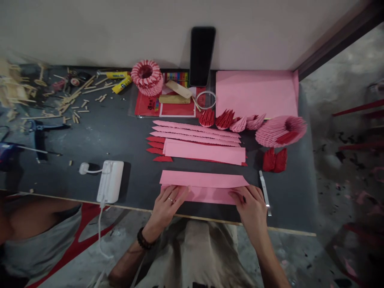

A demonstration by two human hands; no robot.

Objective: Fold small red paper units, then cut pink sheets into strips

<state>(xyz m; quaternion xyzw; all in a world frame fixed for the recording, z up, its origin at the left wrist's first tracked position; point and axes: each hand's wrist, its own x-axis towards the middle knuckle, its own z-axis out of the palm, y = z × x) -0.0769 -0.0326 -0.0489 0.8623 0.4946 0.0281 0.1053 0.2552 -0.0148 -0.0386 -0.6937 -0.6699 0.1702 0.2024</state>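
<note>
A sheet of pink paper (204,180) with a lengthwise crease lies near the table's front edge, its upper part raised as a flap. My left hand (168,202), with a ring on one finger, grips its left end, thumb along the fold. At the right end my right hand (250,204) pinches the paper between thumb and fingers. Just beyond lie flat pink strips (205,152) on top of red pointed strips (156,151). Farther back are pink strips with jagged edges (196,134). A slim cutter knife (264,192) rests beside my right hand.
Folded-paper pieces stand at the back: a ring-shaped pink one (147,78), a fan-shaped one (280,131) and small red ones (275,160). A phone (203,56) leans on the wall by pink sheets (256,94). A white power bank (110,182), wooden sticks (72,100) and another person's leg (39,220) are left.
</note>
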